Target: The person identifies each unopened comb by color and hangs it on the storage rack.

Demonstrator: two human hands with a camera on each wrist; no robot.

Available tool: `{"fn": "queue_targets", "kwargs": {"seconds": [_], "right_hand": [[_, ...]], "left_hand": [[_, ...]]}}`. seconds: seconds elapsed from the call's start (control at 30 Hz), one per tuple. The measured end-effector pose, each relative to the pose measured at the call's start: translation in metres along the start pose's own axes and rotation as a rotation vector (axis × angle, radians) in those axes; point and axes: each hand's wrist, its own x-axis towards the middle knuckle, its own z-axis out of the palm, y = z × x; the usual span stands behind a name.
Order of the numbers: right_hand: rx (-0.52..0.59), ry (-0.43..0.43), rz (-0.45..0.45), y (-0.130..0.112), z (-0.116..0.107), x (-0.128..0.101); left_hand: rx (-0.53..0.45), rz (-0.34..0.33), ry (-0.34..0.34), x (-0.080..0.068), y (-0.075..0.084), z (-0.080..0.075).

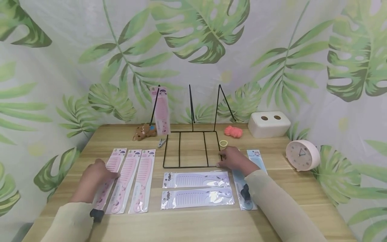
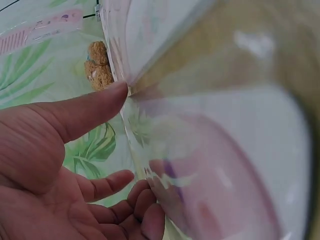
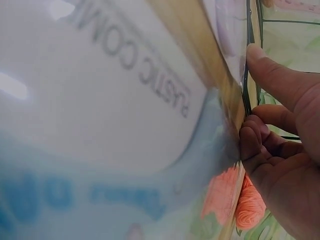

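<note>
1. Done so far, as I judge it: one packaged pink comb (image 1: 161,111) stands leaning in the far left slot of the black wire rack (image 1: 191,148); the rack's other slots hold nothing.
2. Left to do, as I judge it: six packaged combs lie flat on the tabletop (image 1: 196,222) — three pink ones near left, two lilac combs (image 1: 196,189) in front of the rack, and a blue comb (image 1: 246,183) to the right.
3. The left hand (image 1: 93,178) rests on the leftmost pink comb pack (image 1: 109,178). Its grip is loose: in the left wrist view the thumb touches the pack's edge and the fingers curl gently beneath, not clamped.
4. The right hand (image 1: 232,158) sits at the rack's near right corner, lying over the blue comb's pack. In the right wrist view its fingers are curled against the wire and the pack edge; whether they actually pinch either I cannot tell.
5. Far across the tabletop: a brown plush toy (image 1: 145,131), a small clip (image 1: 162,143), a yellow hair tie (image 1: 223,143), an orange-pink ball of yarn (image 1: 233,131), a white holder box (image 1: 268,124), and a pink clock (image 1: 302,155) at right.
</note>
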Motion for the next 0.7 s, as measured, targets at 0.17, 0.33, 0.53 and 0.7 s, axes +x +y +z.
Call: {"fn": "queue_targets", "kwargs": {"seconds": [0.17, 0.33, 0.53, 0.7], "right_hand": [[-0.011, -0.008, 0.012, -0.002, -0.002, 0.0], [-0.001, -0.008, 0.024, -0.002, -0.002, 0.001], [0.005, -0.005, 0.032, 0.0, -0.002, 0.002], [0.006, 0.0, 0.029, 0.0, -0.001, 0.0]], "left_hand": [[-0.008, -0.044, -0.009, -0.001, 0.002, -0.002], [-0.029, -0.075, -0.034, -0.003, 0.005, -0.005], [-0.046, -0.061, -0.023, 0.003, 0.0, -0.006], [-0.2, -0.005, -0.025, 0.013, -0.018, -0.008]]}}
